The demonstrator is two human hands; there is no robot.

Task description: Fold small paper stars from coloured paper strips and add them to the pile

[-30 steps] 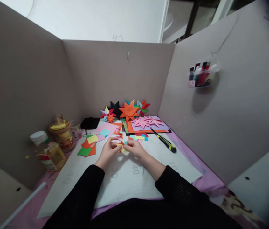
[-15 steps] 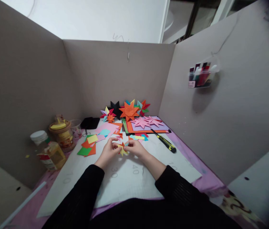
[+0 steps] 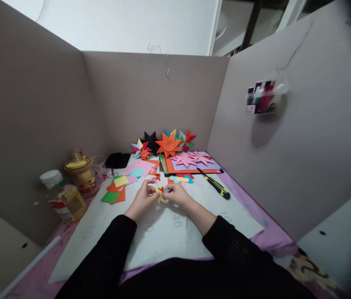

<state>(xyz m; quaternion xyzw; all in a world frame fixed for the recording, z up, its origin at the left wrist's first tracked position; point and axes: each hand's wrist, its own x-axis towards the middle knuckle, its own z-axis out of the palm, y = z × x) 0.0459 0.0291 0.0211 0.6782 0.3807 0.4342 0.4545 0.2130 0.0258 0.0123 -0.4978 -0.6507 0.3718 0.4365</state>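
Between my hands is a small folded paper star [image 3: 161, 200] with yellow and orange points and a bit of light blue at its right. My left hand [image 3: 145, 195] pinches its left side with thumb and fingers. From the other side, my right hand [image 3: 177, 194] grips its right edge, thumb and fingertips closed. The fingers cover part of the star. Just beyond the hands lie small paper pieces, among them a yellow strip [image 3: 182, 179] and pink scraps.
Green, orange and yellow paper squares [image 3: 115, 191] lie to the left. A yellow-black box cutter [image 3: 214, 184] rests at the right. Finished paper stars [image 3: 168, 144] stand at the back; pink stars [image 3: 191, 159] lie on stacked sheets. A glue bottle [image 3: 66, 201] and a jar [image 3: 80, 174] stand far left.
The star has turned slightly between my fingers, and less of its orange part shows. Both hands stay in nearly the same place.
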